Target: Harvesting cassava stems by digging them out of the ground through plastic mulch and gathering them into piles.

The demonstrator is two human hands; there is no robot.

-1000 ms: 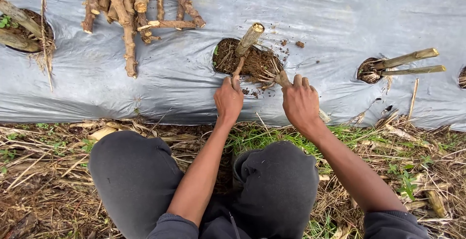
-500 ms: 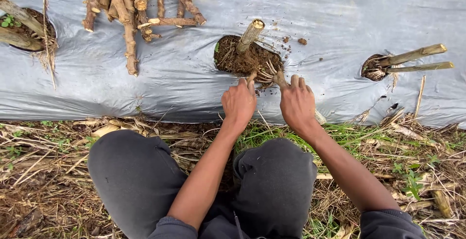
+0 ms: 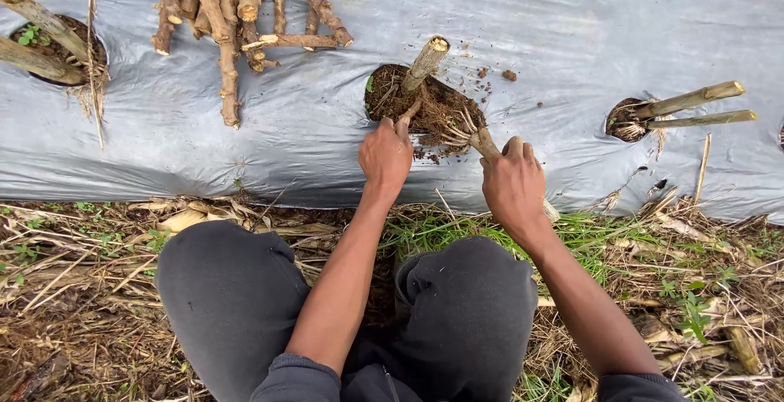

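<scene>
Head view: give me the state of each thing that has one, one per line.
Left hand: closed on a thin stem at the soil hole's near edge.
Right hand: gripping the rooted cutting, root end in the soil.
Rooted cutting: tilted, roots spread on the soil.
Upright cutting: planted, leaning.
Soil hole: open, soil loose, crumbs spilled on the sheet.
Plastic sheet: laid flat, wrinkled.
Stem pile: lying loose on the sheet.
Right hole cuttings: two planted, leaning right.

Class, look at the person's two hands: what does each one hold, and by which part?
The right hand grips a stem cutting around its lower shaft, rooted end in soil. The left hand pinches a thinner stick by its near end.
</scene>
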